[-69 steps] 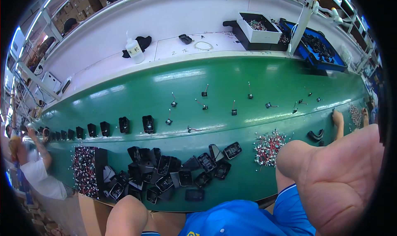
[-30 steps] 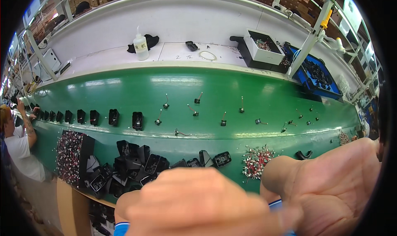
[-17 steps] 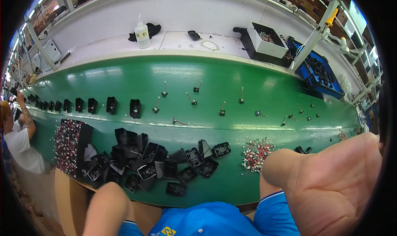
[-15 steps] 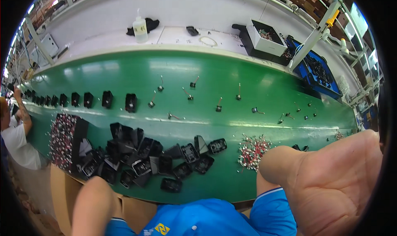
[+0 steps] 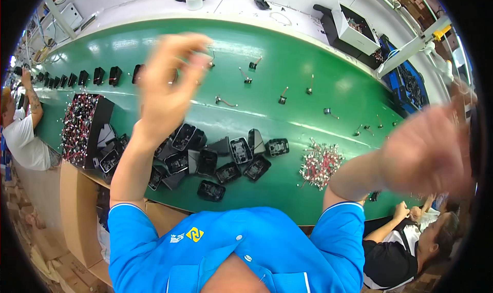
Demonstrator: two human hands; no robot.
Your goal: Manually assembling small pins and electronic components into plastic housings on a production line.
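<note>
Several small wired modules (image 5: 248, 80): scattered on the green bench (image 5: 287, 52), right of the housing row (image 5: 115, 76); leads stick out at mixed angles. A low finger could snag one and drag the module.
Left hand (image 5: 172, 82): overlaps the row's right end in view. Thumb and fingers look curled with a gap; blur hides whether the tips pinch anything, can't tell. A fumbled part would land among housings.
Right hand (image 5: 429, 152): raised, toward the bench's right end. Too blurred; can't tell if fingers are apart or together.
Housing row: spaced out near the hand, tighter at far left. One knock there could topple neighbours.
Housing pile (image 5: 207, 162): overlapping, several tilted. Pulling from underneath likely starts a slide.
Lead pile (image 5: 321, 163): red and white, tangled, beside the right forearm (image 5: 354, 180). A sweep scatters it; one pull may bring several.
Black box (image 5: 101, 113): heaped full. A bump spills it.
Co-workers: one at far left (image 5: 23, 131), one at lower right (image 5: 393, 252). Elbow clash possible on the right.
</note>
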